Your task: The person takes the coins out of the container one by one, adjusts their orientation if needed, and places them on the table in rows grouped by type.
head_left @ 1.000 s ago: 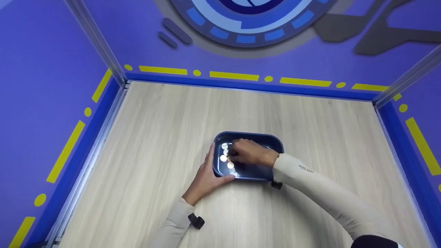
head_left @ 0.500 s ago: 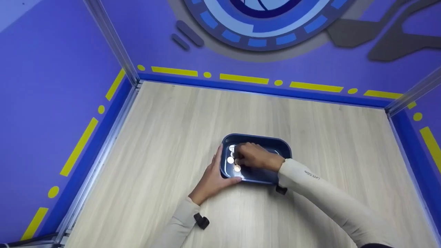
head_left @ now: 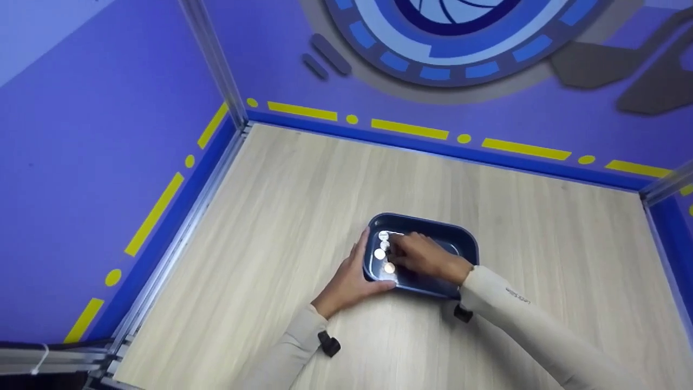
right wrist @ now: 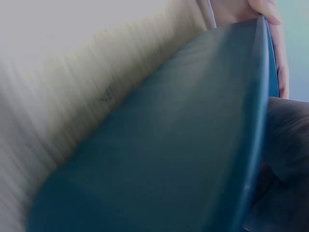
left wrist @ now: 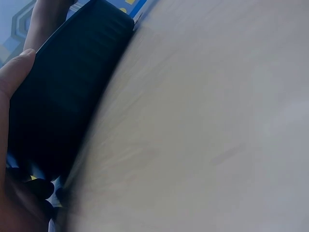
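Observation:
A dark blue rectangular tray (head_left: 441, 226) sits on the table. My left hand (head_left: 349, 281) grips its left end, the thumb over the near rim and the fingers along the short side. In the left wrist view, the thumb (left wrist: 20, 67) lies at the top edge of the tray's outer wall (left wrist: 63, 92). My right hand (head_left: 425, 255) reaches down inside the tray with curled fingers. Several round, shiny, coin-like discs (head_left: 379, 254) lie at the left end, right by these fingertips. What the fingertips hold is hidden; in the right wrist view, the tray wall (right wrist: 159, 140) covers them.
The pale wood table (head_left: 303, 195) stretches around the tray. Blue-purple panels with yellow dashes (head_left: 410, 129) close off the back and both sides. Metal profiles (head_left: 184, 206) run along the table's edges. A dark band device (head_left: 328, 343) sits on the left wrist.
The head view has shifted, so the tray and both hands appear further right and slightly lower. The right fingers have moved a little; a disc beneath them no longer shows clearly. The left hand keeps its hold.

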Demonstrator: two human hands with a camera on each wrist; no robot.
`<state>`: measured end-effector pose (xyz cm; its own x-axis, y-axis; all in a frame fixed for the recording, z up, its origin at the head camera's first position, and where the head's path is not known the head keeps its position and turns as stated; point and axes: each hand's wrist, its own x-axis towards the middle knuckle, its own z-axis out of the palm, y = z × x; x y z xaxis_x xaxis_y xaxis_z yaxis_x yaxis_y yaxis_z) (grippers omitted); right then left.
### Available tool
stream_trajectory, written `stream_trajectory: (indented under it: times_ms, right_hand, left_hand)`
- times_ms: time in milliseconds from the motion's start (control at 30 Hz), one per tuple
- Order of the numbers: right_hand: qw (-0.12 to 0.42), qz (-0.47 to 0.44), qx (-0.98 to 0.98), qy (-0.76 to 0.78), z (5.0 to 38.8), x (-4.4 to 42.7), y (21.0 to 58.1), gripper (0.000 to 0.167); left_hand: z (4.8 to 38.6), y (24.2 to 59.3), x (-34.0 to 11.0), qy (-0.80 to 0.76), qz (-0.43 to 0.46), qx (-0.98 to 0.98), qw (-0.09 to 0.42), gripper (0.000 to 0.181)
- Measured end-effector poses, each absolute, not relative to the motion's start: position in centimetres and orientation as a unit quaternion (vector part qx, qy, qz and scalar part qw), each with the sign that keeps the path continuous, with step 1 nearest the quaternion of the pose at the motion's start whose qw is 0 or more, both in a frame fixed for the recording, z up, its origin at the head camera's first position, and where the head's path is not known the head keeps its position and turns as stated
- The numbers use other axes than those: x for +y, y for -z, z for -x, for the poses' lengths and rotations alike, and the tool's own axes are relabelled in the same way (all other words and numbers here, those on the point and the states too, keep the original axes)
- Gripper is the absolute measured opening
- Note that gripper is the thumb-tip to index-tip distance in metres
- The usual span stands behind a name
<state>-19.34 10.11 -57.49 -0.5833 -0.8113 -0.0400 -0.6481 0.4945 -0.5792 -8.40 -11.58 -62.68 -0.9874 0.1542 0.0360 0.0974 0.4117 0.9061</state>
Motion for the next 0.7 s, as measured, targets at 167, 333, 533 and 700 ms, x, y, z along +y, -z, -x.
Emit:
stream_trajectory:
  times_ms: [167, 333, 533, 700]
  right_hand:
    - [0.143, 0.425, 0.846, 0.289, 18.9, 11.5, 57.3, 0.011]
    - [0.130, 0.401, 0.856, 0.299, 18.2, 13.0, 57.0, 0.009]
    - [0.101, 0.377, 0.862, 0.324, 17.8, 14.8, 55.9, 0.010]
    - [0.075, 0.362, 0.863, 0.346, 17.8, 16.1, 55.3, 0.012]
  left_hand:
    - [8.8, 62.8, -11.0, -0.540, -0.086, 0.837, 0.028, 0.138]
    - [8.4, 63.1, -11.0, -0.534, -0.084, 0.841, 0.033, 0.139]
    - [8.1, 63.1, -11.3, -0.533, -0.081, 0.842, 0.032, 0.139]
    - [8.3, 62.9, -11.7, -0.532, -0.076, 0.843, 0.026, 0.138]
